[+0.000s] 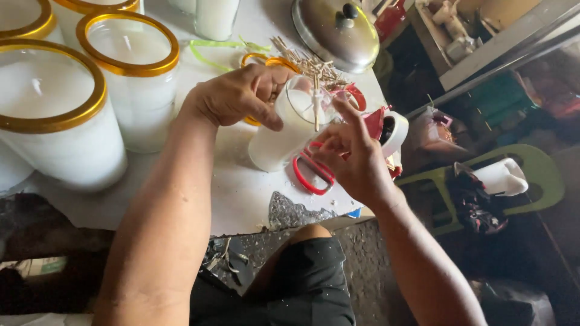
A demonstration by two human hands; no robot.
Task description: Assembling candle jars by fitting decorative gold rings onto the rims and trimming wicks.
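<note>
1. While three tall white candles with gold rims (pixel 51 115) stand well to the left of the person's fingers, a further one (pixel 130 66) rises behind them on the white table (pixel 241 199).
2. Left hand (pixel 238 96): its fingers are wrapped over the upper wall and rim of a tilted glass candle jar (pixel 281 136), the thumb pressed on the near side of the glass. The jar lies directly under these fingers, its open mouth turned toward the right hand.
3. Inside that mouth a pale wick stick (pixel 316 102) stands upright, between the two sets of fingertips.
4. Right hand (pixel 353 160): thumb and forefinger are pinched together at the jar's rim, just beside the wick stick; whether they actually touch it I cannot tell.
5. Red-handled scissors (pixel 313 172) lie on the table beneath the right hand's fingers, touching the jar's base.
6. Beyond the fingertips a heap of wick sticks (pixel 302 60) rests, near a steel pot lid (pixel 335 30).
7. Right of the fingers sits a roll of white tape (pixel 394 130).
</note>
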